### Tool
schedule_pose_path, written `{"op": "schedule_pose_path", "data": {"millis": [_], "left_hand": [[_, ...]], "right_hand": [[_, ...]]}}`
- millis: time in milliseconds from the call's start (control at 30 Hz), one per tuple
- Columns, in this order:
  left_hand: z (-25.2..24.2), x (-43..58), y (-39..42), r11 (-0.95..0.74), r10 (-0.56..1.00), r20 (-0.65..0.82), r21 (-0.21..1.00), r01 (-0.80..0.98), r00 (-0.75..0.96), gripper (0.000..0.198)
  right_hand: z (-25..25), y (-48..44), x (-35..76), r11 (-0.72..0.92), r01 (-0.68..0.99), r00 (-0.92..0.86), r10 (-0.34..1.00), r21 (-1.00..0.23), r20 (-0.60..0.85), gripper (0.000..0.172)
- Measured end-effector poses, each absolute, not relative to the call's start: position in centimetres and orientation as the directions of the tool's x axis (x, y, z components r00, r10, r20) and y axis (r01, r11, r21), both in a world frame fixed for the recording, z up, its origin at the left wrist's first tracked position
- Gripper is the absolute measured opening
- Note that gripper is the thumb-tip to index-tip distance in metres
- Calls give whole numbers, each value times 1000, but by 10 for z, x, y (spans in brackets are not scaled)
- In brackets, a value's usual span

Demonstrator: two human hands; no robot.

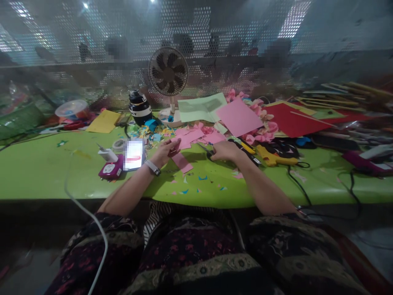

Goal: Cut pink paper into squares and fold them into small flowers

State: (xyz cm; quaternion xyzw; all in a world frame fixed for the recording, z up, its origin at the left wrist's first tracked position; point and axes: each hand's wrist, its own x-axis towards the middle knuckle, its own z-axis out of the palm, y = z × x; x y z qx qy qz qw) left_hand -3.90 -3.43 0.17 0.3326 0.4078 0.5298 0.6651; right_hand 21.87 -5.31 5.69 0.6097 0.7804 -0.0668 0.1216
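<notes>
My left hand (167, 151), with a watch at its wrist, is closed in a pinch on a small pink paper piece (183, 163). That paper slants down to the right from my fingers, close above or on the green tabletop. A short way to the right, my right hand (225, 150) is wrapped round the handles of a pair of scissors (209, 154). Their blades point left and away from me, toward the pink paper scraps (188, 137). My palm and fingers hide part of the handles. The blades are apart from the paper in my left hand.
A lit phone (134, 155) stands left of my hands beside a purple box (111, 168). Behind are a black bottle (139, 107), a fan (168, 71) and a pink sheet (239, 116). A yellow glue gun (273, 156) and a cutter (245, 151) lie right.
</notes>
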Motion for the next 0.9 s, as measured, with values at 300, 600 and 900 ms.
{"op": "schedule_pose_path", "data": {"millis": [300, 600, 900], "left_hand": [[-1, -42, -28, 130, 985, -171, 821, -556, -21, 20], [5, -42, -24, 39, 976, -162, 790, -611, -148, 18], [15, -38, -29, 59, 969, -205, 733, -677, -138, 12]], "right_hand": [[39, -42, 226, 70, 707, -277, 943, -704, -185, 25], [23, -52, 194, -79, 236, -409, 896, -969, -173, 48], [17, -56, 188, -143, 182, -527, 821, -973, -220, 66]]}}
